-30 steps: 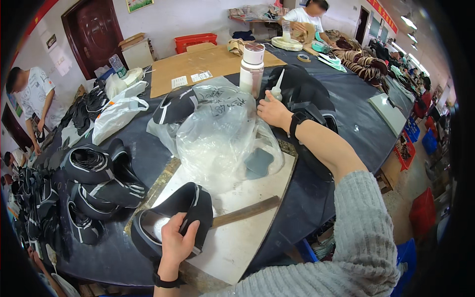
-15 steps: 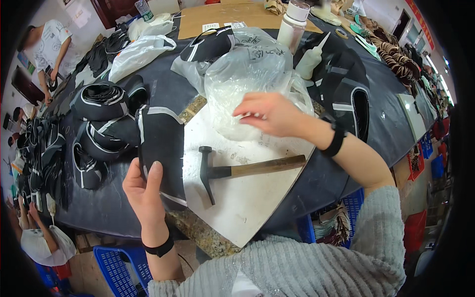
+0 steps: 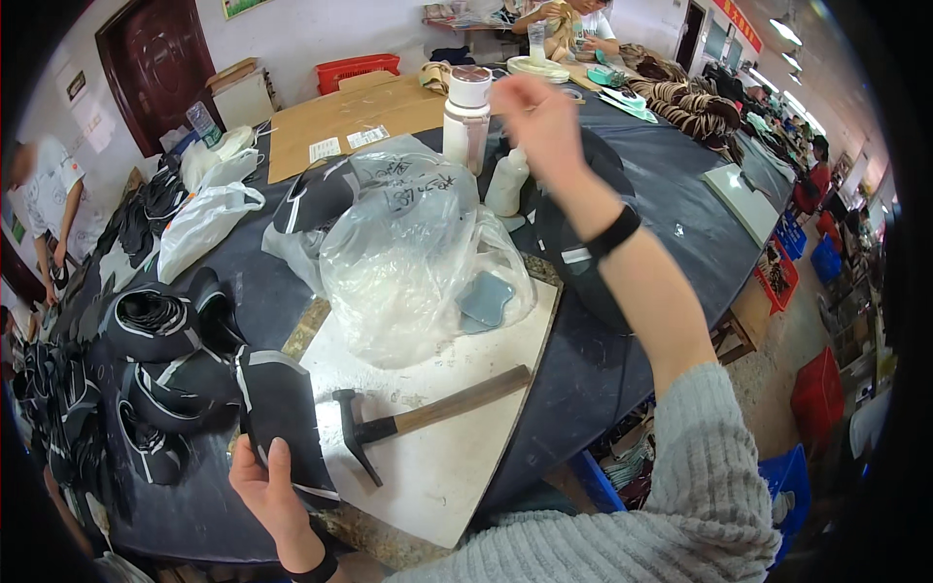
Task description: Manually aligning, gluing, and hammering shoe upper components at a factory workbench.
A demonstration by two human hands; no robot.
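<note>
My left hand [image 3: 270, 491] grips the near left edge of a black fabric piece [image 3: 282, 413] with pale edging strips, thumb on top. My right hand [image 3: 544, 126] is raised at the far side, above and just right of a white squeeze bottle [image 3: 507, 183]. Motion smears its fingers and the bottle's tip is hidden, so I cannot tell whether they touch. A hammer [image 3: 437, 406] with a wooden handle lies on a white board [image 3: 418, 500]. A clear plastic bag [image 3: 394, 282] of whitish contents rests on the board's far part, beside a blue-grey flat piece [image 3: 486, 299].
Stacked black pieces [image 3: 160, 335] with pale trim stand at the left. A white lidded bottle [image 3: 466, 131] is beside the squeeze bottle. Further back lies a cardboard sheet [image 3: 321, 121]. More black pieces [image 3: 593, 272] lie right of the board. A co-worker [image 3: 588, 34] sits at the far end.
My right hand has moved from over the plastic bag, away from me and rightward, to the squeeze bottle. My left hand still holds the black fabric piece. The view has tilted up and turned right.
</note>
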